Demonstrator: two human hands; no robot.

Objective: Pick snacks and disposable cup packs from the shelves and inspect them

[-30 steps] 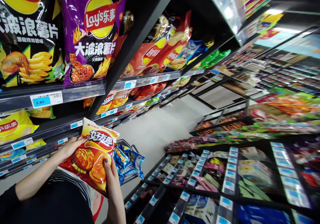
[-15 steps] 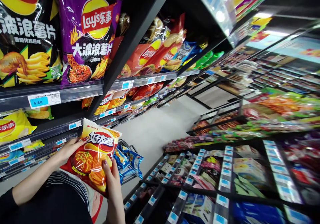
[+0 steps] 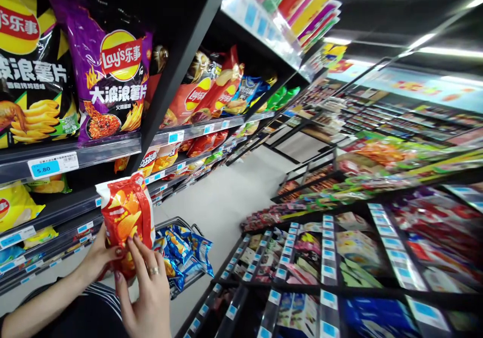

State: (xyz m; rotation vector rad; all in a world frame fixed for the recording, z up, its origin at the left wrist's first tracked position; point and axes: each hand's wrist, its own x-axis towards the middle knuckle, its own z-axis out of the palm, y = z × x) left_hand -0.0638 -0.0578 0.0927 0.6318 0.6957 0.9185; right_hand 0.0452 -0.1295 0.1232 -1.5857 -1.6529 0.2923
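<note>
Red bag (image 3: 130, 204) at 8 o'clock, in the person's two hands: left hand (image 3: 98, 255) closed on its lower side, right hand (image 3: 149, 282) half-curled, fingertips on the bag (can't tell if gripping). Two-handed likely to steady soft film. Basket (image 3: 174, 221) at 7 o'clock bears blue packets (image 3: 184, 247), probably for carrying. Counts: one red bag, one basket, one ring (image 3: 154, 271); blue packets several, overlapping, uncountable. One purple bag (image 3: 117, 89), 10 o'clock, face-out, presumably for display.
</note>
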